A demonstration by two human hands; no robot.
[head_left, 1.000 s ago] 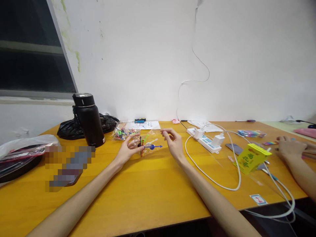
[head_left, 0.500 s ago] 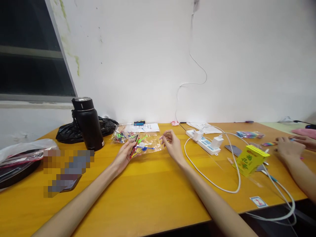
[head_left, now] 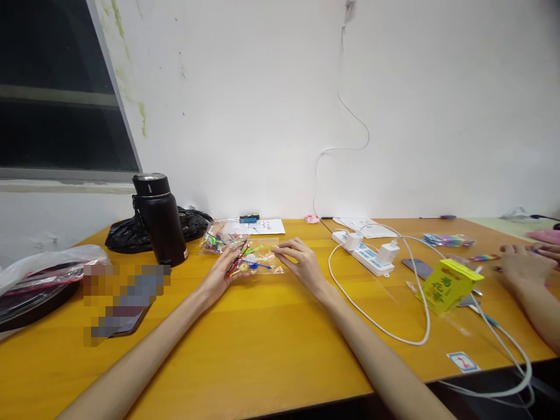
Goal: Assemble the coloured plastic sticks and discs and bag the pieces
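From my remote seat I see the left hand (head_left: pixel 220 275) resting on the smooth orange-yellow wooden desk (head_left: pixel 262 350). Its grip is closed, thumb and curled fingers pinching the near left end of a small clear crinkly plastic bag (head_left: pixel 268 261). Inside are thin plastic sticks in red, green, yellow and blue, one with a round blue head. The bag lies flat on the desk between the two hands.

The right hand (head_left: pixel 301 262) sits at the bag's right end with its fingers stretched along the far edge and the tips touching the film. I cannot tell whether that grip actually pinches the plastic or only presses on it.

Just behind lies a second clear bag of coloured pieces (head_left: pixel 217 240), and beyond that a white paper sheet (head_left: pixel 266 226). To the left stands a matte black cylindrical flask (head_left: pixel 160 219) against a crumpled black plastic sack (head_left: pixel 126 232). To the right are a white power strip (head_left: pixel 366 258) with boxy chargers, a looping white cable (head_left: pixel 396 333) and a tilted yellow carton (head_left: pixel 446 284). Another person's hand (head_left: pixel 522 263) rests at the far right.
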